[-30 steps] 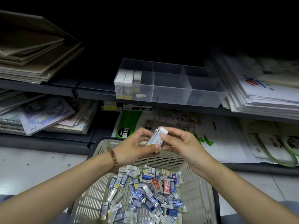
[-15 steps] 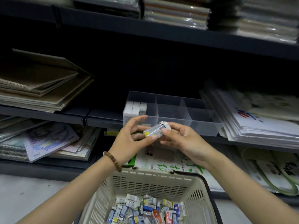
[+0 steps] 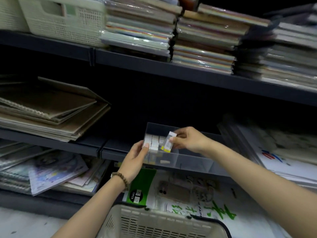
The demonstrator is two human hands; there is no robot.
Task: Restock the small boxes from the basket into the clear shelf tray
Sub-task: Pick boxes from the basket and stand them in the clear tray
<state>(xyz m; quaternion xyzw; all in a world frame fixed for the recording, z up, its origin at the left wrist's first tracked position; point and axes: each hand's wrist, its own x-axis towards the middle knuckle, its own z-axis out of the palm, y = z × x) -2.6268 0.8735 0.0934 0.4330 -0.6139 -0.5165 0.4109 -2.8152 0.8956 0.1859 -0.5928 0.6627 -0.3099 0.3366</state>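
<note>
Only one view here, the head cam looking down and forward at a stationery shelf. The clear shelf tray (image 3: 192, 159) sits on the middle shelf, roughly dead centre of the frame, and its leftmost compartment already has a row of white small boxes (image 3: 153, 142) standing in it, packed toward the 9 o'clock end. The compartments further out toward 3 o'clock look bare as far as I can tell, though the plastic is see-through and a bit blurry. The right hand (image 3: 189, 140) has its thumb and fingertips pinched on one more box (image 3: 169, 142), tilted, right over that left compartment and just beside the boxes already in there, so it looks about to be slotted in next to them. The left hand (image 3: 136, 159) comes up from 7 o'clock and rests against the front left corner of the tray, thumb pressed on the end box; I honestly cannot tell if it's clamping anything or just steadying the row. The basket (image 3: 164, 224) is down at 6 o'clock, only its rim and back wall in shot, so the contents are out of view. My read: the job is early on, with one part-filled compartment and lots of tray left. There's a bead bracelet (image 3: 122, 179) on the left wrist.
</note>
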